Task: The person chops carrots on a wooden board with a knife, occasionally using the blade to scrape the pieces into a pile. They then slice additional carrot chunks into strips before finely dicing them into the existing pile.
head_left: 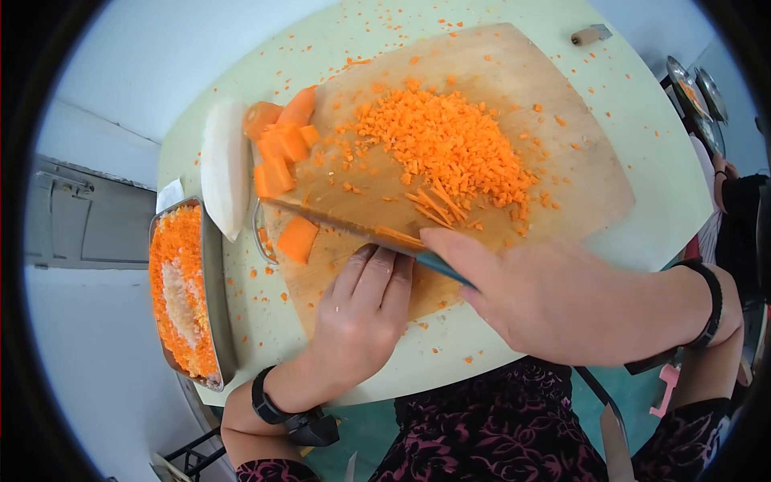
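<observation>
My right hand (538,297) grips the teal handle of a kitchen knife (337,225), its blade lying across the wooden cutting board (562,173). Right beside the blade, the bent fingers of my left hand (361,309) press down on carrot, which they mostly hide; thin carrot sticks (397,235) show along the blade's far side. More cut sticks (438,207) lie close to a wide heap of finely diced carrot (454,145). A flat carrot piece (298,239) rests left of my fingers, and several carrot chunks (281,149) are grouped at the board's upper left edge.
A peeled white radish (225,169) lies left of the board. Beside it stands a metal tray (217,297) of diced carrot with a pale chopped heap. A peeler-like tool (591,34) lies at the table's (265,313) far right. Another person's arm (723,169) shows at right.
</observation>
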{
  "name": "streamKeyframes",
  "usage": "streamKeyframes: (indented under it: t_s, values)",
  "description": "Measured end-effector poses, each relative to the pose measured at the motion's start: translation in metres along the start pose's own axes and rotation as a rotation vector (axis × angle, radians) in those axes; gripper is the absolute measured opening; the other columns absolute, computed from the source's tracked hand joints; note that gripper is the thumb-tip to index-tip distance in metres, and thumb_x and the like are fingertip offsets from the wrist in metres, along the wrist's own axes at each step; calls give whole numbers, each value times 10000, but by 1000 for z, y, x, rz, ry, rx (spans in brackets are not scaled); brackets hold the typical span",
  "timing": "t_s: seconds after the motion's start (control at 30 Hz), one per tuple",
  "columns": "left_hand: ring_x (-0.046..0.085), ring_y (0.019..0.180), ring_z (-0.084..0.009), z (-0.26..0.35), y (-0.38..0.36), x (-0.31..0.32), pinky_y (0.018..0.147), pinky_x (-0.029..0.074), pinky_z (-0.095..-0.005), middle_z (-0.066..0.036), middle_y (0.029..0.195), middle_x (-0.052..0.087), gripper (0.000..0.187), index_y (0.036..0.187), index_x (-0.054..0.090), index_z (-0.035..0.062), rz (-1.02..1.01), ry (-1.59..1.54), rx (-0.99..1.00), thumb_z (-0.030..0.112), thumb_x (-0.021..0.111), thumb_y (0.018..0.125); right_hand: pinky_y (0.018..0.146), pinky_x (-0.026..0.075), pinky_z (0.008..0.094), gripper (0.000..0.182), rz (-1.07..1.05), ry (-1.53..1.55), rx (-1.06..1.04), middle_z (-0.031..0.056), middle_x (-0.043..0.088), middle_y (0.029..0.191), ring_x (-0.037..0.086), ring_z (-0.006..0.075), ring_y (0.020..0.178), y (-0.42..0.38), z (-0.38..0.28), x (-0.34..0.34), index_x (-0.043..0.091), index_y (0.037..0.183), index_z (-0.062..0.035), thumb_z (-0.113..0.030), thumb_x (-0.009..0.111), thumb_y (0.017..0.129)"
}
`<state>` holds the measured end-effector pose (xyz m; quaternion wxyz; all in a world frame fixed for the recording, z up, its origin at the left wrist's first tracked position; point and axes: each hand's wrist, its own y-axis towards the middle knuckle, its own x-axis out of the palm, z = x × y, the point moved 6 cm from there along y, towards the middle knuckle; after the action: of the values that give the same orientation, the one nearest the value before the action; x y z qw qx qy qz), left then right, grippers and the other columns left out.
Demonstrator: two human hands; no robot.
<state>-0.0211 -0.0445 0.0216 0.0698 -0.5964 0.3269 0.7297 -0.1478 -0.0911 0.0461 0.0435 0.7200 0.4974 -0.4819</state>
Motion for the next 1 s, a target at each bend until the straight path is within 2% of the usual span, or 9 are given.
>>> streamKeyframes:
  t_s: [0.07, 0.13, 0.27, 0.47, 0.57, 0.67, 0.77, 0.87, 1.0]
  values:
    - [606, 896, -313, 0, 1, -1, 705, 536, -343, -192, 983, 584, 350, 975, 611, -95, 7, -2, -6, 25, 579, 648, 499, 462, 451, 547, 181, 73, -71, 157, 614, 702, 584, 382, 568, -2, 7, 2, 309, 1366, -16, -149, 544, 890]
    - [606, 886, -313, 1, -2, 1, 703, 536, -343, -189, 971, 583, 353, 973, 609, -95, 16, -1, -21, 22, 578, 641, 502, 468, 434, 562, 229, 17, -83, 148, 612, 696, 597, 357, 572, -12, 6, 0, 317, 1366, -25, -144, 565, 876]
    - [597, 831, -315, 0, -5, 4, 685, 530, -352, -171, 910, 577, 345, 944, 616, -81, 11, -1, -19, 21, 582, 616, 461, 455, 393, 594, 160, -149, -1, 114, 587, 658, 596, 288, 525, -35, -7, 9, 375, 1357, -43, -150, 630, 831]
    - [574, 742, -294, -2, -5, 5, 646, 514, -348, -150, 836, 567, 326, 912, 624, -67, 26, -59, 17, 15, 591, 599, 393, 412, 343, 626, 203, -336, -40, 45, 490, 554, 528, 190, 426, -49, -12, 11, 449, 1341, -52, -199, 687, 782]
    - [581, 759, -293, -3, -4, 3, 652, 517, -341, -155, 841, 573, 328, 917, 625, -73, 20, -40, 2, 12, 593, 602, 414, 421, 380, 573, 305, -408, -74, 84, 524, 576, 545, 258, 442, -46, -8, 17, 419, 1337, -42, -182, 638, 826]
    - [596, 807, -299, -2, -2, 4, 670, 524, -333, -165, 876, 581, 343, 939, 619, -86, 47, 3, 11, 20, 589, 614, 458, 439, 428, 499, 138, -31, -42, 140, 575, 641, 564, 352, 495, -10, 2, 5, 386, 1316, -34, -151, 575, 869]
    - [605, 855, -307, 2, -1, 1, 690, 531, -332, -178, 917, 585, 364, 966, 609, -98, 31, 44, 28, 32, 579, 628, 509, 462, 459, 449, 82, 33, -68, 189, 607, 712, 572, 418, 565, 4, 2, -2, 358, 1295, -32, -126, 530, 892]
    - [606, 865, -312, 4, -2, 1, 693, 532, -339, -185, 932, 581, 373, 972, 603, -101, 19, 56, 14, 46, 575, 630, 508, 465, 454, 449, 246, 171, -70, 190, 605, 717, 578, 414, 583, -4, 12, -2, 379, 1284, -15, -125, 545, 881]
    - [599, 837, -314, 4, -4, 1, 672, 529, -347, -178, 894, 574, 339, 924, 609, -90, -51, 53, -5, 52, 585, 618, 489, 453, 409, 507, 231, -66, -39, 140, 578, 675, 580, 333, 546, -26, -1, 6, 401, 1302, -12, -144, 596, 853]
